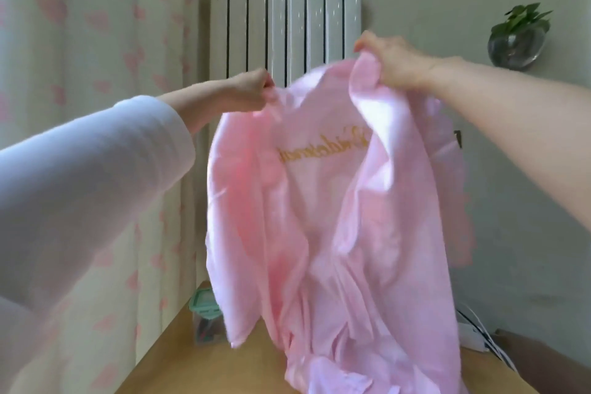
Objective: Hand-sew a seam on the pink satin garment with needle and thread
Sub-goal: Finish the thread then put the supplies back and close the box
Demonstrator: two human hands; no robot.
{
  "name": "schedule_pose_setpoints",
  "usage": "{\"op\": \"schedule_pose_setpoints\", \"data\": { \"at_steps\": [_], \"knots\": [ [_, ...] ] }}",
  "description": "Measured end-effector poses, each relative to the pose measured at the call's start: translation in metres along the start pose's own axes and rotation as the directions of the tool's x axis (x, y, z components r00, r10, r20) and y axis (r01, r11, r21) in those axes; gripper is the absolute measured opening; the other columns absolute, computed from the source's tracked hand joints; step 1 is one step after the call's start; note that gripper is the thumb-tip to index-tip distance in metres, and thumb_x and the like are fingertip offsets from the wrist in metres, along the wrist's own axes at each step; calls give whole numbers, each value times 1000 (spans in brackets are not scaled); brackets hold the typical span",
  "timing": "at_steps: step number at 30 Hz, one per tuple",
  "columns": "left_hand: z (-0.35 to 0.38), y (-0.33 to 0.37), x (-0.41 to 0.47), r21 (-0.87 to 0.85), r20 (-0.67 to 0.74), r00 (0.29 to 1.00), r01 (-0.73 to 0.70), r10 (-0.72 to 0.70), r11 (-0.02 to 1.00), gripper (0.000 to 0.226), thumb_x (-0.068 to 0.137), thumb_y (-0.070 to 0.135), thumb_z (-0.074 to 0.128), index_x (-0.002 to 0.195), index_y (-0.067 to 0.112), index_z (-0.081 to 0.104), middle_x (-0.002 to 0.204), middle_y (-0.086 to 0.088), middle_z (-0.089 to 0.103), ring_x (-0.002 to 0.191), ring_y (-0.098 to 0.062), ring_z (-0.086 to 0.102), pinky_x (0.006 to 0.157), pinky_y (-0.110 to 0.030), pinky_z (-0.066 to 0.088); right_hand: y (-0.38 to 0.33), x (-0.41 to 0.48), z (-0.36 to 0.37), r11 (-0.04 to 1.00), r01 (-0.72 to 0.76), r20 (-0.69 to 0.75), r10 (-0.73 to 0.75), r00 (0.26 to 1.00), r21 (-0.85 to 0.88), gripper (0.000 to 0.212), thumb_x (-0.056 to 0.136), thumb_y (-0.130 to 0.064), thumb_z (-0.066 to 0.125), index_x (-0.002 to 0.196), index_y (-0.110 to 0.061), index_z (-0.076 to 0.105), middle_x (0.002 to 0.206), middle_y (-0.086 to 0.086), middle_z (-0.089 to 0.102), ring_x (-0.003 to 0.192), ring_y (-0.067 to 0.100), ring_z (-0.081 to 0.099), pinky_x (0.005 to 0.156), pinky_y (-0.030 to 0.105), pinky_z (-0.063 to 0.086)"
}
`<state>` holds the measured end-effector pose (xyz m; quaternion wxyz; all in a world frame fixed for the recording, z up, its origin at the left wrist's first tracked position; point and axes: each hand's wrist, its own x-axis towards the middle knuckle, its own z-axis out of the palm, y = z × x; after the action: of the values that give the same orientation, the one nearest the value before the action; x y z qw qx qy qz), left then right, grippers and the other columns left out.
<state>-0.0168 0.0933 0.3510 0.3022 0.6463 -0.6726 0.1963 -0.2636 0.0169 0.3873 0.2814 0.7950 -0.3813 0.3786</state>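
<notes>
The pink satin garment (323, 217) hangs in the air in front of me, with gold embroidered lettering seen in reverse across its upper part. My left hand (246, 91) pinches its top edge at the left. My right hand (388, 59) grips a bunch of the top edge at the right, a little higher. The lower folds of the garment rest on the wooden table (198, 358). No needle or thread shows.
A clear box with a green lid (206, 313) stands on the table behind the garment's left side. A white radiator (284, 25) is on the far wall. A potted plant (518, 37) hangs at the right. White cables (476, 334) lie at the table's right.
</notes>
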Motion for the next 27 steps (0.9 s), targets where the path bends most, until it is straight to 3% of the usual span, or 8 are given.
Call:
{"op": "schedule_pose_setpoints", "data": {
  "at_steps": [2, 5, 9, 13, 17, 20, 23, 27],
  "knots": [
    [10, 1, -2, 99, 13, 999, -36, 35, 994, 23, 87, 5, 47, 106, 6, 59, 101, -13, 61, 85, -23, 51, 68, -27, 36, -6, -7, 6, 997, -69, 183, 75, 980, -37, 60, 78, 0, 64, 130, -15, 40, 121, 21, 49, 105, 38, 54, 82, 41, 49],
    [22, 0, -9, 227, 51, 999, -4, -7, 974, 12, 79, 8, 69, 78, 8, 57, 72, -5, 56, 78, -22, 52, 61, -26, 37, -14, -25, 17, 970, -40, 265, 105, 958, -241, 28, 73, -14, 73, 95, -9, 57, 93, 9, 57, 93, 34, 62, 72, 34, 49],
    [31, 5, -13, 390, -134, 991, 51, 2, 919, 16, 84, 26, 61, 88, 11, 60, 77, -6, 54, 75, -27, 51, 58, -28, 35, -17, -36, 24, 954, -148, 195, 202, 960, -260, 16, 74, -22, 67, 73, -11, 56, 76, 8, 52, 78, 32, 55, 63, 29, 39],
    [29, 9, -8, -133, 174, 960, 244, -220, 961, 18, 89, 15, 52, 73, 8, 53, 67, -4, 49, 58, -17, 49, 46, -20, 40, -14, -36, 19, 827, -514, 392, 406, 826, 228, 20, 78, -10, 61, 96, -2, 57, 82, 11, 57, 64, 24, 54, 51, 24, 39],
    [31, 25, -11, -325, 374, 889, 393, -265, 860, 23, 90, 14, 53, 68, 15, 48, 60, 2, 41, 48, -7, 38, 36, -12, 30, -25, -45, 23, 835, -548, 331, 502, 799, 58, 20, 86, -11, 54, 102, 2, 57, 82, 14, 57, 61, 26, 53, 44, 26, 36],
    [37, 41, -10, -554, 323, 944, 249, -71, 794, 13, 93, 18, 53, 83, 12, 58, 71, 0, 58, 55, -8, 57, 47, -13, 47, -38, -42, 36, 794, -516, 368, 397, 841, 322, 21, 84, -23, 58, 95, -5, 60, 89, 11, 61, 72, 24, 57, 49, 23, 40],
    [40, 51, -16, -706, 230, 960, 53, 158, 706, 24, 97, 24, 45, 104, 10, 63, 90, -2, 68, 79, -10, 66, 68, -20, 52, -44, -43, 42, 533, -471, 456, 170, 873, 702, 12, 85, -29, 58, 87, -18, 62, 91, 5, 63, 77, 18, 59, 69, 28, 49],
    [44, 40, -16, -756, 147, 977, 13, 151, 655, 27, 96, 28, 39, 96, 16, 63, 90, 0, 70, 83, -12, 65, 80, -29, 46, -30, -47, 41, 452, -407, 482, -60, 874, 794, 19, 74, -42, 58, 84, -25, 61, 77, -3, 57, 67, 11, 47, 61, 27, 33]
  ]
}}
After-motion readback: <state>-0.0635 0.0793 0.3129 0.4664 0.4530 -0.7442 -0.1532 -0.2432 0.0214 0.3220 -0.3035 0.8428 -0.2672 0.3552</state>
